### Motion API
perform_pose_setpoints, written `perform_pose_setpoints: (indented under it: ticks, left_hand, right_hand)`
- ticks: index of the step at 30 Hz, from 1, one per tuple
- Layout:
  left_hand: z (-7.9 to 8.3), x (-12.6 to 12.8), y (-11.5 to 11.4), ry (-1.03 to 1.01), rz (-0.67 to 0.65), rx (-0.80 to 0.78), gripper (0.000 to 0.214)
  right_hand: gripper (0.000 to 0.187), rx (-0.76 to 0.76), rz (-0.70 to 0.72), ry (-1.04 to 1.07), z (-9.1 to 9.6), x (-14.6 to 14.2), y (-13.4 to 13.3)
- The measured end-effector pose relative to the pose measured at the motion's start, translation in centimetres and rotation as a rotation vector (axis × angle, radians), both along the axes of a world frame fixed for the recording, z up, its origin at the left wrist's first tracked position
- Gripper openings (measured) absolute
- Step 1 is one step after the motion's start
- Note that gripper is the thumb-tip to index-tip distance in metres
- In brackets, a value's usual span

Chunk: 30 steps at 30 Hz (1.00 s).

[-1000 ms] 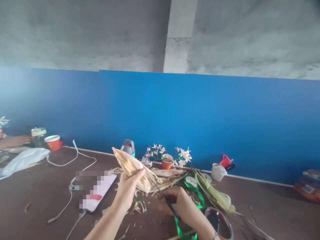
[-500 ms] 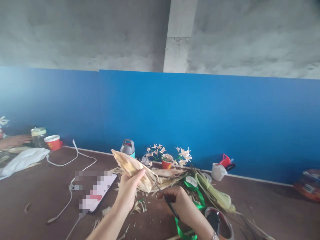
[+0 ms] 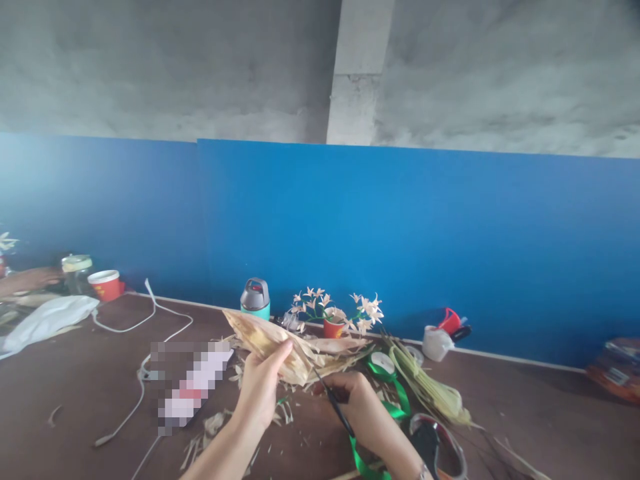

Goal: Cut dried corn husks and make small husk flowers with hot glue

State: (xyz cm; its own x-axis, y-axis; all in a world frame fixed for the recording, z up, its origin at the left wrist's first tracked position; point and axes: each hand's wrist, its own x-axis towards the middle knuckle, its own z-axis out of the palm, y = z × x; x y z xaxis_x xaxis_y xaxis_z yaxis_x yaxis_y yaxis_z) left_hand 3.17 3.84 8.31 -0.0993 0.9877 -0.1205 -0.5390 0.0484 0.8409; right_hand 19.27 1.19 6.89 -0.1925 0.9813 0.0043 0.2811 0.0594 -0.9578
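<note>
My left hand (image 3: pixel 261 390) grips a dry husk (image 3: pixel 270 340) above the tabletop (image 3: pixel 90 393); my right hand (image 3: pixel 357 400) clasps dark scissors (image 3: pixel 334 403) (blades at the husk's edge).

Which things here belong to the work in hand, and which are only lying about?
In hand: left hand, dried husk, right hand, scissors.
Lying about: phone, white cable, grey flask, red cup, green ribbon, flower pot.
</note>
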Motion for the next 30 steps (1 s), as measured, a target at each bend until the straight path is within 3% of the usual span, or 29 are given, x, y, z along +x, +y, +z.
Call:
perform_pose_setpoints:
  ticks: [17,25,30]
  left_hand:
    - [-0.3,0.1,-0.1,-0.004,-0.022,0.017,0.032]
    - [0.0,-1.9,1.6,0.116,-0.015,0.054,0.027]
    - [0.1,-3.1,2.3,0.225,-0.066,0.055,0.023]
  right_hand:
    - [0.019,0.034,-0.016,-0.023,-0.5,-0.1,0.2]
    - [0.021,-0.160,0.186,-0.103,0.5,2.7,-0.4]
    - [0.030,-0.192,0.170,-0.041,0.8,4.1,-0.5]
